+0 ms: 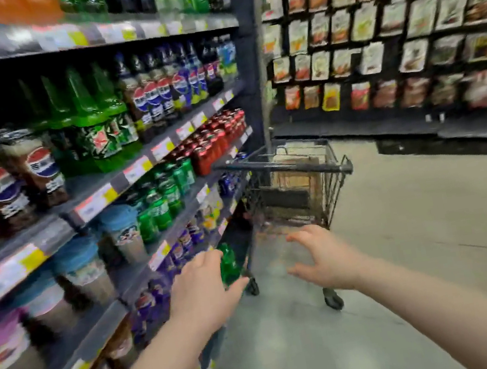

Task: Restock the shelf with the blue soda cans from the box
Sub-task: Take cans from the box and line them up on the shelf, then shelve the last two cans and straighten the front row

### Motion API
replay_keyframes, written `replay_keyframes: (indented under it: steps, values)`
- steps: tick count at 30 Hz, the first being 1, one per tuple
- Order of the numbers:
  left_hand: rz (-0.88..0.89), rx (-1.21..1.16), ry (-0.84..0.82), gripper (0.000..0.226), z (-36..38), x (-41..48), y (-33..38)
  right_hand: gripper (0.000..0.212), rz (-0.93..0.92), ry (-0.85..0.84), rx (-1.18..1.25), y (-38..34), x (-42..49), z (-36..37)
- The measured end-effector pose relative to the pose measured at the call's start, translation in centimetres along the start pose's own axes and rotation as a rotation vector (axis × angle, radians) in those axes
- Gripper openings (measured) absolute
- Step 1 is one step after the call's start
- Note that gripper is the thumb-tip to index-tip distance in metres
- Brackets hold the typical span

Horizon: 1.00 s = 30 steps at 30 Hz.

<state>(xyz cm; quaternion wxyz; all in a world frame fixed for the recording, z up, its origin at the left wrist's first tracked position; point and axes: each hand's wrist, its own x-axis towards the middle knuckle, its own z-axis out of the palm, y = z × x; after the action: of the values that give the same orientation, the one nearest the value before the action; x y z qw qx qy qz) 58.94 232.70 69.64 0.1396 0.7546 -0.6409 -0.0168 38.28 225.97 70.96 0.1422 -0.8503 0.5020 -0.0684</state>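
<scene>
Right hand [320, 255] wide, empty; left hand [201, 290] round a green bottle [228, 264]; dark-blue cans [227, 183] shelved beside cart [284, 166].

A black shopping cart [297, 167] stands near hanging snack packets [372, 58].

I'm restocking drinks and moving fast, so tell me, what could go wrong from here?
The left hand seems to grip a green bottle, which the task doesn't call for, so it could end up misplaced. The open right hand reaches toward the wheeled shopping cart holding the cardboard box; a nudge may roll it away.
</scene>
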Motion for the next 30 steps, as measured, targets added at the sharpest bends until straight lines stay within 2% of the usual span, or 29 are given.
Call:
replay_keyframes:
  steps: [7, 12, 20, 25, 30]
  values:
    - [0.132, 0.027, -0.139, 0.066, 7.4, 7.9, 17.9, 0.061, 0.226, -0.017, 0.023, 18.6, -2.0, -4.8]
    - [0.193, 0.013, -0.211, 0.068, 11.2, 12.5, 27.5, 0.060, 0.333, -0.032, 0.025, 28.5, -2.5, -8.0]
    - [0.270, -0.043, -0.225, 0.071, 15.5, 22.1, 36.7, 0.059, 0.392, -0.007, 0.052, 38.8, 2.1, -9.6]
    - [0.324, -0.108, -0.236, 0.070, 19.9, 32.2, 42.0, 0.058, 0.419, 0.007, -0.026, 46.5, 8.9, -11.5]
    - [0.346, -0.096, -0.279, 0.072, 23.1, 43.3, 46.0, 0.058, 0.487, 0.027, 0.008, 54.2, 15.9, -14.4]
